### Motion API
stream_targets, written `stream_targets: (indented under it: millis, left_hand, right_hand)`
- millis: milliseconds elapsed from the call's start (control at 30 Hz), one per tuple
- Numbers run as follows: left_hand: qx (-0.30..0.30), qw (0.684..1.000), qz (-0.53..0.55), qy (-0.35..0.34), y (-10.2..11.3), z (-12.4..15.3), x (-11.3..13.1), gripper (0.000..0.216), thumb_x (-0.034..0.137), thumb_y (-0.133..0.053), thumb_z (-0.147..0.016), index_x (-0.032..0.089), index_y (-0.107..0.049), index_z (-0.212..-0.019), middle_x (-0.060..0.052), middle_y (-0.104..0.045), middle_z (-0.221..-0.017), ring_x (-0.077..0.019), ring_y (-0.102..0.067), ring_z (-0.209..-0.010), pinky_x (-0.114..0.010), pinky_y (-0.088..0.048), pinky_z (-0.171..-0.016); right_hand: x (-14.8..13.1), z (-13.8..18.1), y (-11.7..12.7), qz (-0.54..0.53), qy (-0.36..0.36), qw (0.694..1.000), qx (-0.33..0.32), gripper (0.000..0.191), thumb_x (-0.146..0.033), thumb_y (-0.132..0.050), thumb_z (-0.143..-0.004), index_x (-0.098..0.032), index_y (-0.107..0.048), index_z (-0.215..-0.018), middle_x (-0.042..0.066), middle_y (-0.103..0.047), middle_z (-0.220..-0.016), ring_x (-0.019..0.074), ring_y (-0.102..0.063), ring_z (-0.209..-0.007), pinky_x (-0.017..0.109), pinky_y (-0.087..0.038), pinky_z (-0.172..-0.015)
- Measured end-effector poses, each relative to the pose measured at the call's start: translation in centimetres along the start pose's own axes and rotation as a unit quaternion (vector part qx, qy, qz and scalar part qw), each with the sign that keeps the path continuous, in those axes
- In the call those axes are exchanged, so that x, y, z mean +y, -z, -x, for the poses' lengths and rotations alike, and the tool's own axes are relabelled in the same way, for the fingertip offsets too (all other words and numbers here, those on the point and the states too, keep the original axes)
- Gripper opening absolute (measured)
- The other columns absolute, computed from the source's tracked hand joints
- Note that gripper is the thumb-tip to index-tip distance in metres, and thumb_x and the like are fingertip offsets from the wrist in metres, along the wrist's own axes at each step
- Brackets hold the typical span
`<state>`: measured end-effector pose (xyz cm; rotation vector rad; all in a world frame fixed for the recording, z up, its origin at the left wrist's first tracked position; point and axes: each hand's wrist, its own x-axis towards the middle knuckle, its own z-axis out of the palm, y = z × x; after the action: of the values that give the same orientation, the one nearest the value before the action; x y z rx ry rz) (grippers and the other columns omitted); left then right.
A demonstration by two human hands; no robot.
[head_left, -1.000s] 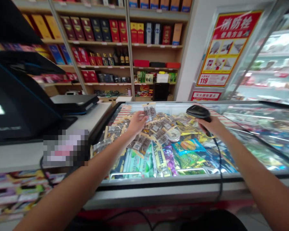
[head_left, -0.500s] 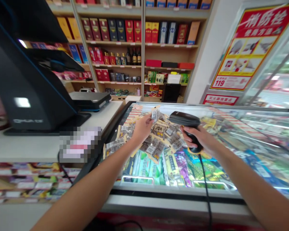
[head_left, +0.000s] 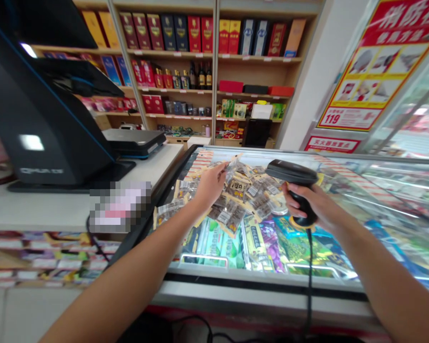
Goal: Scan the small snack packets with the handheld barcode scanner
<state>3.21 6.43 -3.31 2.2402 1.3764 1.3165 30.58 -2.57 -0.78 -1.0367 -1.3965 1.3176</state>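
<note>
My left hand (head_left: 210, 185) pinches a small clear snack packet (head_left: 233, 167) with a tan edge, raised a little above a heap of similar small packets (head_left: 236, 200) lying on the glass lid of a chest freezer (head_left: 264, 293). My right hand (head_left: 312, 206) is wrapped round the handle of a black corded barcode scanner (head_left: 291, 172). The scanner's head points left toward the held packet, a short gap apart. Its cable (head_left: 309, 276) hangs down over the freezer's front edge.
A black till screen (head_left: 39, 124) stands on the white counter (head_left: 39, 214) at left, with a flat black device (head_left: 134, 142) behind it. Shelves of boxed goods and bottles (head_left: 200, 62) fill the back wall. A red and yellow poster (head_left: 375, 66) hangs at right.
My right hand has swung the scanner from the right toward the packet. My left hand still holds the packet above the heap. The view has shifted left and closer.
</note>
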Motion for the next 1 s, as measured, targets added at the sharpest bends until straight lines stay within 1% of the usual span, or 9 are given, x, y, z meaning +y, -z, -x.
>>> stream_targets:
  millis: [100,167,267,333,467,633,800,967,1000]
  left_hand:
    - [-0.016,0.985,-0.170,-0.018,1.4,0.1,0.4,0.040,0.014,-0.050,-0.098,0.025,-0.072,-0.130,-0.009,-0.072,-0.133,-0.0298,-0.071,-0.113,-0.039,-0.052,-0.098]
    - [-0.047,0.962,-0.268,-0.012,2.1,0.2,0.7,0.040,0.013,-0.047,-0.098,0.025,-0.073,-0.127,-0.011,-0.069,-0.136,-0.0323,-0.068,-0.115,-0.041,-0.053,-0.094]
    - [-0.085,0.927,-0.366,-0.016,2.5,0.5,1.2,0.038,0.012,-0.044,-0.098,0.019,-0.073,-0.120,-0.015,-0.071,-0.122,-0.0332,-0.064,-0.117,-0.042,-0.052,-0.091]
    - [-0.093,0.915,-0.393,-0.019,2.5,0.7,1.6,0.035,0.013,-0.044,-0.097,0.017,-0.073,-0.117,-0.016,-0.071,-0.118,-0.0339,-0.062,-0.118,-0.045,-0.049,-0.093]
    - [-0.087,0.913,-0.399,-0.018,2.3,1.1,2.3,0.033,0.017,-0.046,-0.095,0.015,-0.070,-0.117,-0.018,-0.068,-0.127,-0.0367,-0.058,-0.122,-0.050,-0.046,-0.095]
    - [-0.097,0.918,-0.385,-0.011,2.5,1.4,3.2,0.040,0.022,-0.046,-0.096,0.015,-0.061,-0.132,-0.018,-0.061,-0.139,-0.0376,-0.057,-0.125,-0.051,-0.047,-0.098]
    - [-0.109,0.924,-0.367,-0.012,2.6,1.7,3.4,0.046,0.026,-0.046,-0.096,0.018,-0.055,-0.140,-0.018,-0.053,-0.149,-0.0375,-0.053,-0.131,-0.053,-0.046,-0.102]
    - [-0.110,0.928,-0.356,-0.002,3.1,1.6,3.8,0.047,0.028,-0.047,-0.096,0.019,-0.054,-0.142,-0.017,-0.051,-0.152,-0.0369,-0.051,-0.135,-0.053,-0.045,-0.106]
    - [-0.113,0.929,-0.352,0.005,3.4,1.4,4.0,0.049,0.029,-0.047,-0.097,0.020,-0.053,-0.144,-0.017,-0.049,-0.154,-0.0368,-0.050,-0.137,-0.053,-0.044,-0.108]
  right_hand:
    - [0.8,-0.8,2.0,0.087,-0.011,0.995,0.055,0.035,-0.053,-0.071,-0.080,-0.021,-0.060,-0.091,-0.002,-0.053,-0.062,0.0117,-0.045,-0.044,0.027,-0.032,-0.043]
    - [1.6,-1.6,3.8,0.211,-0.010,0.969,0.127,0.028,-0.048,-0.066,-0.080,-0.022,-0.059,-0.085,0.000,-0.057,-0.063,0.0159,-0.052,-0.048,0.029,-0.039,-0.046]
    - [3.0,-2.8,6.7,0.454,-0.023,0.860,0.233,0.020,-0.043,-0.064,-0.080,-0.024,-0.061,-0.085,0.007,-0.067,-0.071,0.0273,-0.065,-0.065,0.036,-0.049,-0.059]
    - [3.8,-3.3,8.5,0.557,-0.069,0.789,0.250,0.025,-0.046,-0.064,-0.082,-0.023,-0.067,-0.089,0.013,-0.072,-0.081,0.0362,-0.071,-0.079,0.042,-0.052,-0.067]
    - [5.2,-3.7,11.2,0.635,-0.163,0.718,0.234,0.046,-0.054,-0.058,-0.089,-0.014,-0.074,-0.103,0.023,-0.075,-0.097,0.0435,-0.073,-0.095,0.047,-0.055,-0.076]
    - [5.6,-3.5,11.8,0.650,-0.196,0.691,0.246,0.062,-0.061,-0.052,-0.093,-0.007,-0.075,-0.116,0.027,-0.075,-0.111,0.0428,-0.072,-0.105,0.044,-0.056,-0.081]
    - [5.0,-2.8,12.0,0.664,-0.213,0.667,0.262,0.063,-0.059,-0.049,-0.095,-0.007,-0.076,-0.116,0.028,-0.074,-0.113,0.0428,-0.072,-0.108,0.047,-0.056,-0.087]
    - [5.1,-1.7,14.4,0.638,-0.265,0.656,0.305,0.060,-0.060,-0.058,-0.090,-0.006,-0.078,-0.109,0.030,-0.073,-0.114,0.0461,-0.069,-0.113,0.051,-0.055,-0.091]
    - [5.2,-1.5,15.1,0.633,-0.249,0.662,0.316,0.059,-0.059,-0.062,-0.088,-0.006,-0.078,-0.107,0.031,-0.073,-0.110,0.0486,-0.069,-0.112,0.055,-0.054,-0.092]
